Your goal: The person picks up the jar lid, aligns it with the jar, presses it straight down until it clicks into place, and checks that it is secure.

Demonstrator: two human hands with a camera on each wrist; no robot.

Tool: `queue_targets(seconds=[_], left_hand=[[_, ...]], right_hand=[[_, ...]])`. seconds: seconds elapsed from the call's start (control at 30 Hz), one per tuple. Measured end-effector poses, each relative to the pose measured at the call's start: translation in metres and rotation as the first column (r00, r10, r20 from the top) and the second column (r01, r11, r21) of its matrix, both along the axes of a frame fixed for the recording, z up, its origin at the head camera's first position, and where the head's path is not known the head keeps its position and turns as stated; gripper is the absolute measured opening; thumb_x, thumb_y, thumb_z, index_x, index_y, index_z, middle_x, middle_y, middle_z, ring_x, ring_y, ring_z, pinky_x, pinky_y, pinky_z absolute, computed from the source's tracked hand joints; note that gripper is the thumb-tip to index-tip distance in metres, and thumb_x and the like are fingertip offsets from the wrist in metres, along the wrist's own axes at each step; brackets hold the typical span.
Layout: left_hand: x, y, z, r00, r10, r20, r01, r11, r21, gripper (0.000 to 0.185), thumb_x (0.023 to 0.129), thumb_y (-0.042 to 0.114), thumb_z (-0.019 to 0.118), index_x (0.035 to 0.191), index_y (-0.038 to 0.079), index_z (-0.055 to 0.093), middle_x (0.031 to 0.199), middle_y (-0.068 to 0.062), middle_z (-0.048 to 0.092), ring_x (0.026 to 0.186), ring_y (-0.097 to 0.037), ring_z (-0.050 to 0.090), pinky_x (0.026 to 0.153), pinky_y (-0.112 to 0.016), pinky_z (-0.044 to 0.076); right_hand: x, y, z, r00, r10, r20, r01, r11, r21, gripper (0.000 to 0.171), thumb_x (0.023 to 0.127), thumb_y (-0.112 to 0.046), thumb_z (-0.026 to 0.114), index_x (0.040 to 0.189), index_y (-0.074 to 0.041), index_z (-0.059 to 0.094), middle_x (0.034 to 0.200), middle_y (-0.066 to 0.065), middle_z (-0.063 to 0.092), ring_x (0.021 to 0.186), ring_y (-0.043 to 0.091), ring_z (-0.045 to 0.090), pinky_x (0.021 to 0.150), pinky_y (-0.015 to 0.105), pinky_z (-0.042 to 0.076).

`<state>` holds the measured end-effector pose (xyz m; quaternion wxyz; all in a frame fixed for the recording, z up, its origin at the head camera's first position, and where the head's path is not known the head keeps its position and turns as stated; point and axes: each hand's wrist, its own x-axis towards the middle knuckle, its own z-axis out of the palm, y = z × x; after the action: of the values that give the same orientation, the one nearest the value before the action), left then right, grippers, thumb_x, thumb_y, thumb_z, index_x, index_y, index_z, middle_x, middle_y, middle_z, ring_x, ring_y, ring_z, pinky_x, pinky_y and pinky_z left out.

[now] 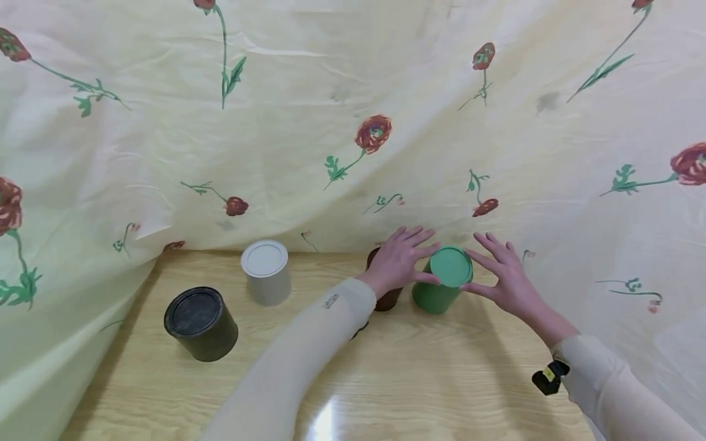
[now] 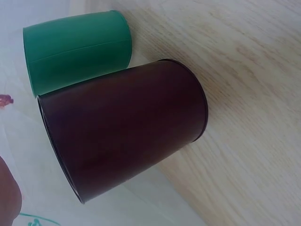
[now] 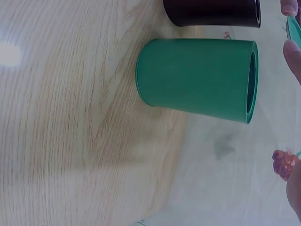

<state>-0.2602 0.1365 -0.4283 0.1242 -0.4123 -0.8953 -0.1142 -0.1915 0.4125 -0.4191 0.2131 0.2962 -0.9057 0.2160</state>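
Observation:
A green can (image 3: 197,77) stands upright with its top uncovered. Above it in the right wrist view is its green lid (image 3: 295,32), apart from the rim. In the head view, my left hand (image 1: 397,257) holds the left side of the lid by thumb and forefinger. Opposite, my right hand (image 1: 504,278) has its thumb and forefinger at the right edge, other fingers spread. Below my left hand stands a dark brown can (image 2: 127,125), partly hidden in the head view and close beside the green can.
A white lidded can (image 1: 268,278) stands to the left near the back, and a black lidded can (image 1: 201,321) farther left. All stand on a light wood table (image 1: 441,380). A flowered cloth (image 1: 287,153) hangs behind and along both sides.

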Motion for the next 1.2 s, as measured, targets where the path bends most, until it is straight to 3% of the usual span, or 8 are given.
queue_targets(seconds=[0.07,0.2,0.33,0.6,0.9,1.2], left_hand=[[-0.001,0.002,-0.001,1.0,-0.001,0.015,0.001,1.0,0.006,0.086,0.088,0.074,0.072,0.16,0.033,0.051,0.174,0.003,0.034,0.161,-0.021,0.03,0.133,-0.045,0.021],[-0.003,0.004,-0.004,1.0,0.011,0.027,-0.011,1.0,-0.016,0.086,0.088,0.076,0.069,0.16,0.034,0.05,0.174,0.004,0.033,0.162,-0.022,0.028,0.133,-0.045,0.021],[-0.006,0.005,-0.007,0.999,0.027,0.041,-0.026,0.999,-0.031,0.086,0.088,0.077,0.068,0.16,0.035,0.05,0.174,0.003,0.034,0.163,-0.021,0.027,0.132,-0.046,0.022],[-0.01,0.011,-0.011,0.996,0.041,0.076,-0.035,0.996,-0.076,0.085,0.089,0.08,0.062,0.161,0.037,0.048,0.176,0.003,0.03,0.164,-0.021,0.024,0.133,-0.046,0.02],[-0.013,0.021,-0.01,0.982,0.059,0.18,-0.043,0.995,-0.092,0.085,0.089,0.079,0.063,0.161,0.037,0.048,0.177,0.005,0.026,0.165,-0.02,0.018,0.134,-0.045,0.015],[-0.018,0.029,-0.009,0.976,0.082,0.202,-0.059,0.991,-0.12,0.084,0.089,0.08,0.062,0.161,0.039,0.047,0.177,0.006,0.025,0.165,-0.019,0.016,0.134,-0.047,0.016]], right_hand=[[-0.001,0.002,0.0,1.0,-0.002,0.01,0.002,1.0,0.005,0.081,0.085,-0.059,0.078,0.141,-0.002,0.068,0.163,0.026,0.045,0.157,0.051,0.028,0.123,0.079,0.007],[-0.003,0.003,-0.001,0.999,-0.009,0.052,0.008,1.0,0.026,0.077,0.076,-0.029,0.095,0.142,-0.002,0.067,0.163,0.028,0.044,0.16,0.047,0.024,0.124,0.079,0.005],[-0.005,0.002,0.0,0.994,-0.016,0.104,0.013,0.999,0.032,0.078,0.07,-0.01,0.097,0.142,0.0,0.067,0.163,0.03,0.042,0.16,0.049,0.022,0.124,0.078,0.004],[-0.008,0.005,-0.001,0.978,-0.04,0.203,0.032,0.999,0.043,0.073,0.077,-0.011,0.095,0.143,0.002,0.065,0.164,0.032,0.038,0.158,0.055,0.02,0.122,0.081,0.004],[-0.012,0.014,-0.002,0.955,-0.064,0.29,0.052,0.997,0.048,0.071,0.081,-0.013,0.093,0.143,0.003,0.064,0.165,0.033,0.036,0.154,0.061,0.02,0.119,0.084,0.007],[-0.016,0.018,0.001,0.933,-0.068,0.354,0.057,0.998,0.041,0.07,0.084,-0.015,0.091,0.144,0.005,0.062,0.165,0.036,0.033,0.156,0.06,0.016,0.119,0.083,0.004]])
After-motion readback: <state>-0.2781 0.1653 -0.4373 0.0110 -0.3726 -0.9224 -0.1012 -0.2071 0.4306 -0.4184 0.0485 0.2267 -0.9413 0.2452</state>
